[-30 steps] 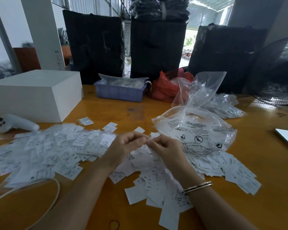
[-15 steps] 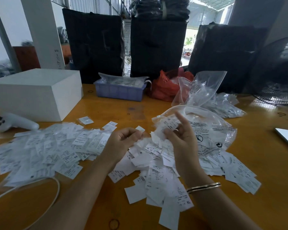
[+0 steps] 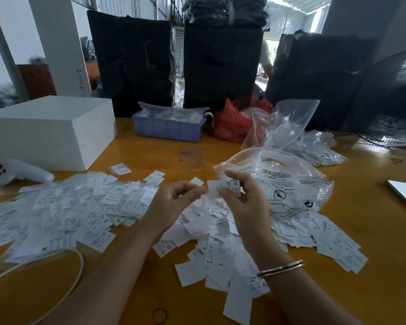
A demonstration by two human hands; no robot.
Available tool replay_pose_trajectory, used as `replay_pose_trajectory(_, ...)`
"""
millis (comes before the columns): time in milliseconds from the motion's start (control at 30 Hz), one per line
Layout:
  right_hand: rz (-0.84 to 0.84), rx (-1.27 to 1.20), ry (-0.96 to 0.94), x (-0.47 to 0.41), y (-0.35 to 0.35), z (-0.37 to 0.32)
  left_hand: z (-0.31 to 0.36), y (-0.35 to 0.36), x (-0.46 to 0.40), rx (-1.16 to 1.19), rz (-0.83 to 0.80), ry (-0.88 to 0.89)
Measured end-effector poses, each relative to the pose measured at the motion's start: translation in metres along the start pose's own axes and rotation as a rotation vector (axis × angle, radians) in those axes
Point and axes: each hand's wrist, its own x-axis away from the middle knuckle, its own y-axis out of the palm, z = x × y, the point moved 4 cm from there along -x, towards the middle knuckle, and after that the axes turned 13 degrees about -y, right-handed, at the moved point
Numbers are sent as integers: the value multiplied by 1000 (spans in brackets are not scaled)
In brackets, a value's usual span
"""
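Moved left, R hand (image 3: 246,205) meets L hand (image 3: 171,202); fingers of both pinch XL labels (image 3: 224,187) at edges.

Our left hand (image 3: 171,202) and right hand (image 3: 242,205) are bare, forearms too. On the right wrist we wear one slim, shiny gold-coloured bangle (image 3: 280,268) with a dark groove.

Size letters are showing on tags.
The held tag (image 3: 218,185) is reading "XL"; a pile tag (image 3: 106,221) is reading "XS".
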Motion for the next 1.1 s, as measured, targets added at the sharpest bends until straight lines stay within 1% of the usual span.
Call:
replay_pose_trajectory(200, -98, 90, 17, 2, 4, 4, -5, -3, -3, -25, 21, -7)
replay_pose_trajectory(267, -108, 88, 18, 2, 4, 5, -6, -4, -3, -36, 26, -9)
replay_pose_trajectory(467, 10, -58, 6, -1, -1, 6, -2, 0, -1, -19, -6, 1)
replay_pose_trajectory(633, 10, -29, 1, -1, -2, 9, 0, 1, 0, -12, -9, 15)
replay_pose_trajectory(700, -18, 11, -1, 0, -2, 10, 0, 0, 0, -11, 0, 20)
replay_pose_trajectory(833, -149, 119, 3, 1, 2, 10, -1, -1, -1, -30, 14, 21)
replay_pose_trajectory(967, -193, 132, 18, 1, 4, 10, 0, -1, -1, -28, 26, 31)
replay_pose_trajectory(1033, -170, 142, 11, 0, 2, 10, 0, -1, -1, -11, 33, 34)
replay_pose_trajectory(1100, -99, 115, 5, -1, -1, 9, 0, -2, -1, -3, 30, 40)
